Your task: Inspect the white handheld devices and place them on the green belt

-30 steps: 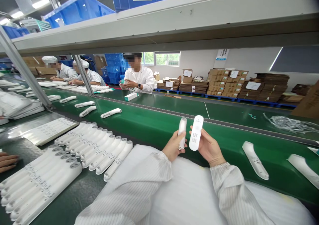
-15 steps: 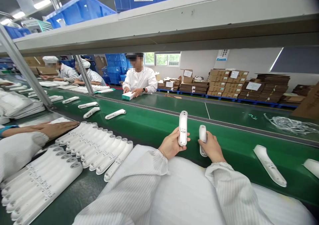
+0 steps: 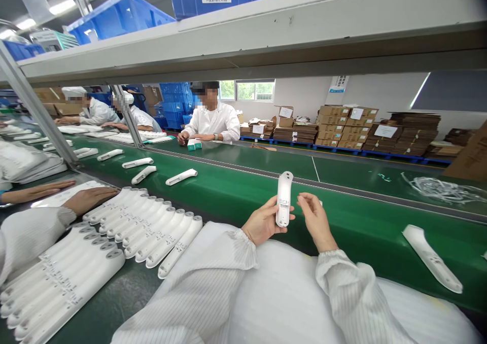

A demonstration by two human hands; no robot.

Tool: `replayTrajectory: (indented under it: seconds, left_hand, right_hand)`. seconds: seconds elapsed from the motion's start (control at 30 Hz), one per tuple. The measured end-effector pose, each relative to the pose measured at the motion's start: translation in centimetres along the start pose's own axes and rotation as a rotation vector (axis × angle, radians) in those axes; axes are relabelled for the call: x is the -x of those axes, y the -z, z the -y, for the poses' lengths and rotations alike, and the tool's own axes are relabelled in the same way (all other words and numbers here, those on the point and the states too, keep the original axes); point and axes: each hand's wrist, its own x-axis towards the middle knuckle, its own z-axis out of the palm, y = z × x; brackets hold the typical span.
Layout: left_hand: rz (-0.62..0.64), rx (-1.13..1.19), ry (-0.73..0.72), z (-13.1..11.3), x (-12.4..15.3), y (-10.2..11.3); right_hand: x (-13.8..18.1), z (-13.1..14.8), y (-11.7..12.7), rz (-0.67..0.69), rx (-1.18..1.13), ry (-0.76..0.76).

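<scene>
My left hand (image 3: 264, 225) grips the lower end of a white thermometer body (image 3: 284, 198) and holds it upright over the green belt (image 3: 236, 192). Its back faces me. My right hand (image 3: 314, 219) is just right of it, close but apart. Its fingers are curled and its thumb and forefinger are pinched. Only a sliver of a white cover piece (image 3: 320, 202) shows at the hand's far edge. Both sleeves are white with fine stripes.
Rows of white thermometer bodies (image 3: 152, 227) lie at my left, where a co-worker's hands (image 3: 91, 198) rest. Loose bodies ride the belt at the left (image 3: 181, 176) and right (image 3: 431, 259). A white foam pad (image 3: 281, 293) lies before me, and a shelf (image 3: 266, 34) with blue bins hangs overhead. People work across the line.
My left hand raised and turned the thermometer body upright. The white cover my right hand held flat turned edge-on and is now almost hidden. Belt pieces drifted right; a co-worker's hands reached in at left.
</scene>
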Motion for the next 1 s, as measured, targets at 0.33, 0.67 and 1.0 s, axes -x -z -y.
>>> replayTrajectory:
  seconds: [0.33,0.67,1.0]
  left_hand:
    - [-0.100,-0.230,-0.106,0.9,-0.4,0.0]
    - [-0.571,-0.244,-0.014,0.3,-1.0,2.0]
    - [-0.542,-0.363,-0.006,0.6,-1.1,1.7]
  right_hand:
    - [1.1,1.5,-2.1,0.084,-0.485,-0.135]
    - [1.1,2.0,0.0,0.372,-0.978,-0.578]
    - [1.1,1.6,-0.2,0.297,-0.904,-0.558]
